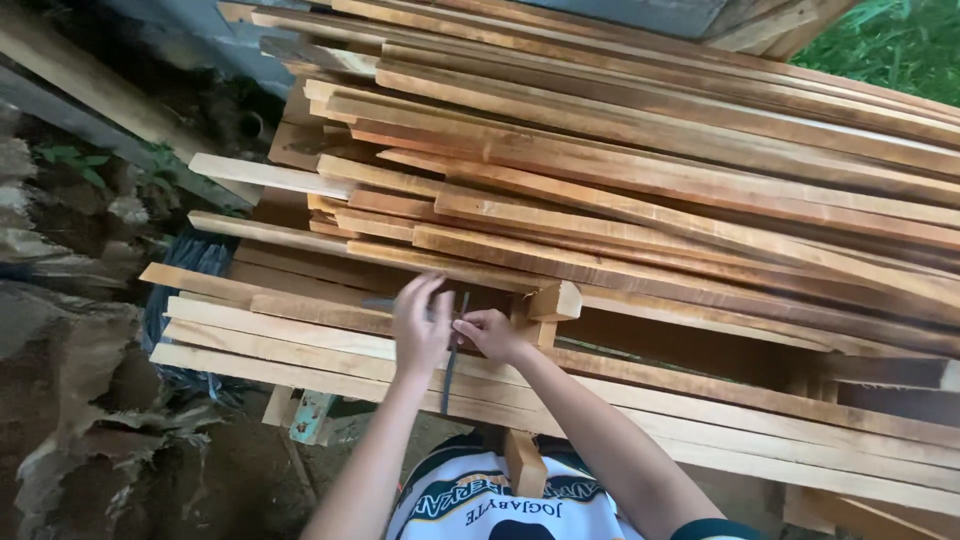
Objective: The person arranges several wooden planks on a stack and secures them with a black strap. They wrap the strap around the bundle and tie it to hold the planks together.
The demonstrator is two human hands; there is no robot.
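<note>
- L hand [420,325] rests fingers spread, not clenched, on a low plank [300,312] at the front of the wood stack [640,170]; fingertips touch a thin dark tool
- R hand [487,332] closed round that thin dark tool [450,368], prob a pencil or blade, can't tell which; it lies across the plank edge, just beside the L hand
- Risk: tool could slip toward L fingers since they sit right by it; rough edges could give splinters
- Risk: loose planks above lie uneven and overhang, a knock could shift them
- Small wood block [553,300] sits just right of the hands, crowding the R wrist
- Around: dark netting [190,262] at the stack's left end, dirt and dry leaves [70,400] left, grass [890,45] top right
</note>
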